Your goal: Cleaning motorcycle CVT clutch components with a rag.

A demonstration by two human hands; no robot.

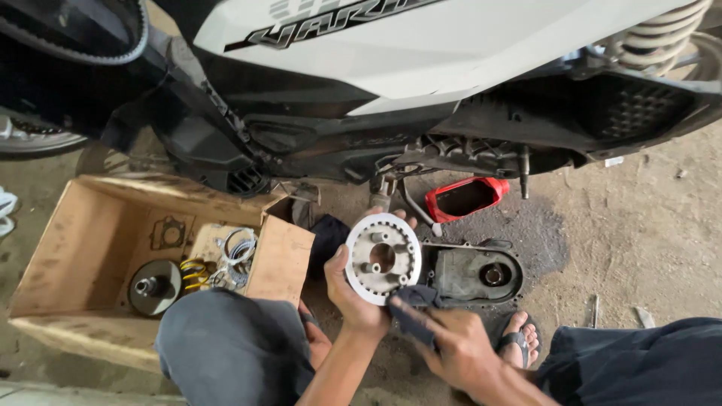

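Your left hand (359, 295) grips the toothed metal disc (383, 258) by its rim, fingers hooked over the top edge, holding it upright above the ground beside the engine cover (472, 274). Your right hand (456, 347) pinches a dark rag (412, 310) against the disc's lower edge. Keep the rim grip firm and work the rag into the teeth and around the raised posts, turning the disc as you go. The cardboard box (90, 248) of parts sits to your left, under the scooter (421, 53).

Soft daylight, sharp, perhaps edge-warped
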